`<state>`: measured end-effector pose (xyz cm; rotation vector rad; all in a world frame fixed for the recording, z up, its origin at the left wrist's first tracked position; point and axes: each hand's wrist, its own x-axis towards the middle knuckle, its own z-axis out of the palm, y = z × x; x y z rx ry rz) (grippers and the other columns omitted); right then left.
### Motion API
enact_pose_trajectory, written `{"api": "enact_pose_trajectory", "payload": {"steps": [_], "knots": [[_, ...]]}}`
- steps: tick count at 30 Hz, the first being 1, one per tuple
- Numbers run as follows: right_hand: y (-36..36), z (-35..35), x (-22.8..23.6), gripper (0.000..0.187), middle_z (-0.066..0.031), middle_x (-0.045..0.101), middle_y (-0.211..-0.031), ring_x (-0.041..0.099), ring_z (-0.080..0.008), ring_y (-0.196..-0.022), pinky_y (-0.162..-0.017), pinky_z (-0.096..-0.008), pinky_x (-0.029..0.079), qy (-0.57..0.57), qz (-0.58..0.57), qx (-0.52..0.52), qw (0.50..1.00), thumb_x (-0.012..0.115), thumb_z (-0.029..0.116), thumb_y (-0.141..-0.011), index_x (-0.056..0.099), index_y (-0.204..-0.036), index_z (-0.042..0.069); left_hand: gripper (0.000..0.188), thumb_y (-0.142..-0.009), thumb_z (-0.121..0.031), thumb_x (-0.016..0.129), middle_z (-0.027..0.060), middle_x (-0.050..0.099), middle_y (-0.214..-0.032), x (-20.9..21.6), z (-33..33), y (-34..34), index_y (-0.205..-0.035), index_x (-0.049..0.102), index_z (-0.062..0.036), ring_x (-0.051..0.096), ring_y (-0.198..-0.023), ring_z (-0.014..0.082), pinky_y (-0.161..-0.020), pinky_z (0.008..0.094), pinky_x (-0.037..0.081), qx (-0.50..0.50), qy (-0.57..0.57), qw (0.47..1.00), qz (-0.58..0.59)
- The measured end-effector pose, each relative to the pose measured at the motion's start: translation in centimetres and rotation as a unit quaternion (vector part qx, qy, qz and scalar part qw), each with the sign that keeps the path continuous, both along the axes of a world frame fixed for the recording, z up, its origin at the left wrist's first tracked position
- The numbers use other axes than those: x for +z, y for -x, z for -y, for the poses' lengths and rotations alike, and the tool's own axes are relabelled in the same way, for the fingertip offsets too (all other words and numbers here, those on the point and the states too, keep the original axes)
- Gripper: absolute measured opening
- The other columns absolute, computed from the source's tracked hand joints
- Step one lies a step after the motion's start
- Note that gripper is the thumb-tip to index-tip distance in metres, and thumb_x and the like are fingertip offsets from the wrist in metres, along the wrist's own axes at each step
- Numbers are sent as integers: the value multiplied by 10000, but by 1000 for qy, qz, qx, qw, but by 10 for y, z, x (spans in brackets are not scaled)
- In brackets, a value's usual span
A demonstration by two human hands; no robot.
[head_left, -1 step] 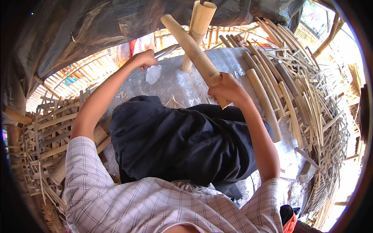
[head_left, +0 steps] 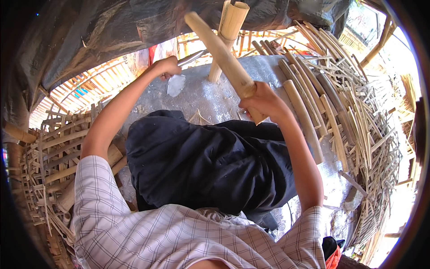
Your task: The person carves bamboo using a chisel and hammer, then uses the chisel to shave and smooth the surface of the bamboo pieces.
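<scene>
My left hand point(head_left: 169, 67) is closed around the grip of a long-bladed knife point(head_left: 192, 57). Its blade points right, toward an upright bamboo piece point(head_left: 233, 22) that looks split at its top. Whether the blade touches the bamboo is hard to see. My right hand point(head_left: 265, 102) grips a thick bamboo stick point(head_left: 224, 56) near its lower end. The stick slants up to the left and passes in front of the upright piece, hiding part of it. Black cloth point(head_left: 210, 161) covers my lap, close below both hands.
Cut bamboo lengths point(head_left: 300, 112) lie to the right, beside a large heap of thin strips point(head_left: 371, 134). More bamboo slats point(head_left: 62, 152) are stacked at the left. Dark plastic sheeting point(head_left: 98, 27) hangs overhead. A clear plastic scrap point(head_left: 176, 85) lies below my left hand.
The far end of the bamboo stick in my right hand has shifted slightly upward. My left hand and the knife have hardly moved.
</scene>
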<state>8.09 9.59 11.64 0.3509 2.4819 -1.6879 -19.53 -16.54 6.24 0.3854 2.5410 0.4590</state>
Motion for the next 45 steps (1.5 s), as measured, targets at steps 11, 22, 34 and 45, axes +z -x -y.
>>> {"api": "enact_pose_trajectory", "payload": {"steps": [11, 22, 34, 45], "knots": [[-19, 20, 101, 321, -78, 699, -787, 679, -159, -643, -599, -306, 546, -214, -507, -99, 829, 796, 73, -783, 625, -1034, -28, 172, -834, -110, 573, -2, 459, -643, 0, -1, 9, -962, 520, -9, 416, -472, 91, -395, 316, 317, 43, -11, 998, 33], [22, 5, -145, 596, -334, 707, -998, 687, -513, -1010, -888, -529, 555, -300, -78, -49, 949, 835, 185, -678, 563, -1131, -92, 407, -843, -192, 622, 153, 680, -748, -53, 15, -2, -1133, 610, 93, 677, -622, 247, -570, 452, 603, -1, -4, 1000, -5], [-25, 30, 22, 446, -176, 707, -819, 720, -198, -648, -620, -355, 566, -150, -102, 2, 983, 769, 84, -676, 626, -1073, -62, 301, -827, -170, 613, 108, 661, -754, -30, 4, -5, -1021, 650, 57, 643, -610, 201, -539, 409, 558, 34, -10, 999, -20], [16, 46, -2, 539, -275, 718, -874, 754, -443, -881, -734, -463, 589, -165, -492, -198, 832, 841, 107, -717, 474, -1100, 13, 274, -864, -174, 599, 88, 613, -717, -46, 0, 14, -1029, 617, 44, 591, -574, 185, -501, 399, 525, 37, 14, 999, 22]]}}
